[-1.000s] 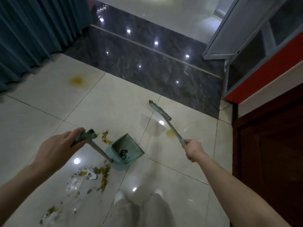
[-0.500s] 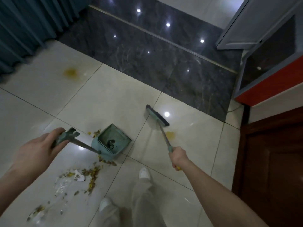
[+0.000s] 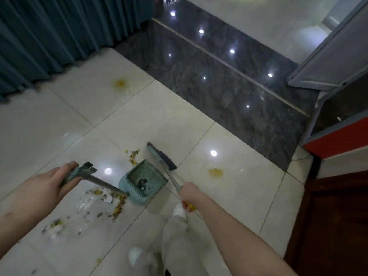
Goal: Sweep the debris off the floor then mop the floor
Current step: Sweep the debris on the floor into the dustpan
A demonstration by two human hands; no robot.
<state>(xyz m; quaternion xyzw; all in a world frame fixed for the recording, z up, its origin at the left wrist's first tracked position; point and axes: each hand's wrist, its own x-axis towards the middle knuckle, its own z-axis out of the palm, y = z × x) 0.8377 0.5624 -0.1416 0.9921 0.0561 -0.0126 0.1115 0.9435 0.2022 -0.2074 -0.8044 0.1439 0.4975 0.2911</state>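
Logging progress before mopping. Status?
Left hand grips teal plastic dustpan; right hand grips teal broom. Yellow-brown debris unswept. Nothing blocking.

The left hand (image 3: 46,185) is wrapped around the top of the long handle of a teal dustpan (image 3: 143,181), whose pan sits on the pale tiled floor (image 3: 163,116) with a few dark bits inside. The right hand (image 3: 190,194) grips the handle of a broom (image 3: 161,155); its head rests on the tile just beside the pan's far edge. Yellow and grey debris (image 3: 111,198) lies scattered near the pan, mostly on its left side, with a small cluster beyond it. Two yellow stains (image 3: 215,172) mark the tiles. A teal curtain (image 3: 59,30) hangs at upper left, beside a dark marble strip (image 3: 209,76).
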